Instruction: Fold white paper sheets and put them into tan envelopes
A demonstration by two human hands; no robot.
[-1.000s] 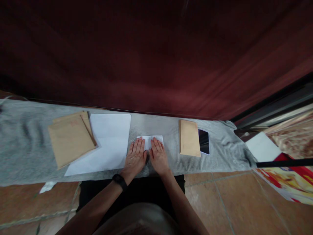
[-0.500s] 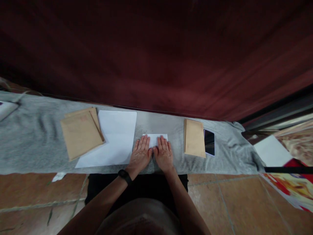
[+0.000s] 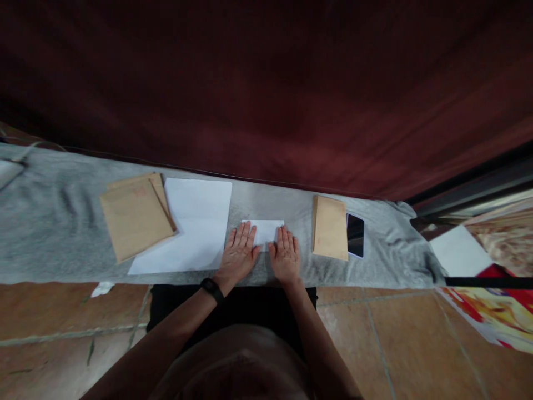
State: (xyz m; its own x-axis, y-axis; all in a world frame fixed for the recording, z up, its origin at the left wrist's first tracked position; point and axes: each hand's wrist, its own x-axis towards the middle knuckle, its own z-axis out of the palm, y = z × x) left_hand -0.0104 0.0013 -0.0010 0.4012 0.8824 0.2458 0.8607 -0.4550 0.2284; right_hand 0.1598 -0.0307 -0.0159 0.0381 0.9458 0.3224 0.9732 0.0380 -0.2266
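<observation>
A small folded sheet of white paper [image 3: 266,233] lies flat on the grey cloth in front of me. My left hand [image 3: 239,253], with a black band on its wrist, rests palm down over the paper's left side, fingers stretched out. Over the right side lies my right hand [image 3: 285,256], also flat, its fingers pointing away from me. Each hand covers part of the paper, and its middle shows between them. Left of my left hand are larger white sheets [image 3: 200,222], partly overlapped by several brown envelopes [image 3: 137,222].
To the right sits a stack of brown envelopes [image 3: 331,228], with a phone [image 3: 355,236] beside it. Grey cloth [image 3: 54,222] covers the narrow surface, which ends at a dark red panel [image 3: 266,100]. White paper [image 3: 461,255] and a colourful printed box or sheet [image 3: 499,316] lie far right.
My hands have slid apart, the right one to the right, so more of the folded paper shows between them. The whole view has shifted slightly.
</observation>
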